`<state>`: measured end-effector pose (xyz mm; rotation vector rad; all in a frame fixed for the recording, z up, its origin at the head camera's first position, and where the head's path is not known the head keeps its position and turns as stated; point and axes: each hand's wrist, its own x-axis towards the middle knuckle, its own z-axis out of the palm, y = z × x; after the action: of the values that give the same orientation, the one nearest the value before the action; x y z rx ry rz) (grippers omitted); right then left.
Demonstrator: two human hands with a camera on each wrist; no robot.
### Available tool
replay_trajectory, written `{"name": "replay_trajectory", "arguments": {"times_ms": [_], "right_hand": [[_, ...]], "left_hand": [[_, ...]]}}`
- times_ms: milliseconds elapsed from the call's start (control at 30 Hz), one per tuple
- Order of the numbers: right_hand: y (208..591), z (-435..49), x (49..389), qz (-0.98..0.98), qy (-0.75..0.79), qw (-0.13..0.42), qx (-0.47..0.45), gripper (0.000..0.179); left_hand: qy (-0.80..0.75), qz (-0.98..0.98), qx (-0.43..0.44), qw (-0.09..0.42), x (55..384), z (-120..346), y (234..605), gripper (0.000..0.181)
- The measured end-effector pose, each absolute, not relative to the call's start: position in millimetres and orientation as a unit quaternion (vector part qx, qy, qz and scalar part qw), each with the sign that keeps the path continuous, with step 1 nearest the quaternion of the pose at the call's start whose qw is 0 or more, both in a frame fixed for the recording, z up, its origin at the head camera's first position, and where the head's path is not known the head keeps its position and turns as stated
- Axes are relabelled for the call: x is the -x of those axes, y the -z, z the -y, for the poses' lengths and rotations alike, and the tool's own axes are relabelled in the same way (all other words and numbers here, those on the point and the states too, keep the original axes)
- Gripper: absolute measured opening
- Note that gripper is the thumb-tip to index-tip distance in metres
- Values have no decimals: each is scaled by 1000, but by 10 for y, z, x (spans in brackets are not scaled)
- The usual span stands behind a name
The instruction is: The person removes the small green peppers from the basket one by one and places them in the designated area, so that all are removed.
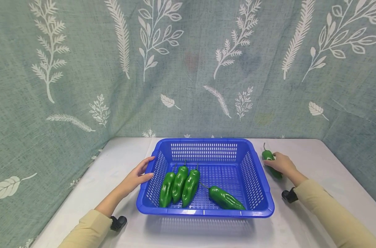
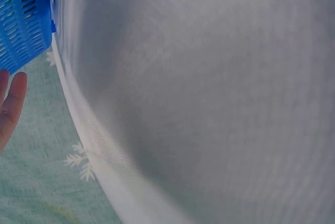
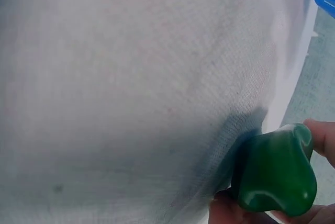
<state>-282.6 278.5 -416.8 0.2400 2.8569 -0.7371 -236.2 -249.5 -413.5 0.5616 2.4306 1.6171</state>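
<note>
A blue plastic basket [image 1: 206, 212] stands mid-table with several green peppers in it. Three peppers [image 1: 180, 184] lie side by side at its left, and another pepper [image 1: 226, 198] lies slanted near the front right. My left hand [image 1: 135, 177] touches the basket's left rim with fingers fairly straight; in the left wrist view its fingertips [image 2: 17, 90] show beside the basket wall [image 2: 23, 25]. To the right of the basket, my right hand [image 1: 282, 163] grips a green pepper [image 1: 269, 156] between thumb and fingers. That pepper's blunt end [image 3: 277, 171] faces the right wrist camera.
A white cloth covers the table [image 1: 113, 162]. Behind and along the sides hangs a grey-green curtain [image 1: 194, 69] with white leaf prints. Black wrist straps [image 1: 289, 195] sit below each hand.
</note>
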Motion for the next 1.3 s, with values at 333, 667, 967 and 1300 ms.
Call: {"name": "replay_trajectory", "arguments": {"times_ms": [333, 667, 967, 1300], "right_hand": [[4058, -2848, 2745, -954, 282, 83, -62, 80], [3848, -2887, 2616, -940, 334, 66, -31, 84], [3620, -2803, 2501, -930, 363, 57, -7, 90], [3318, -2633, 2451, -935, 350, 54, 26, 85]], "left_hand": [[-544, -813, -187, 85, 2366, 2501, 4140, 60], [-545, -813, -187, 86, 2370, 2501, 4148, 60], [-543, -815, -182, 84, 2359, 2497, 4142, 60], [-541, -817, -181, 82, 2369, 2497, 4154, 60]]}}
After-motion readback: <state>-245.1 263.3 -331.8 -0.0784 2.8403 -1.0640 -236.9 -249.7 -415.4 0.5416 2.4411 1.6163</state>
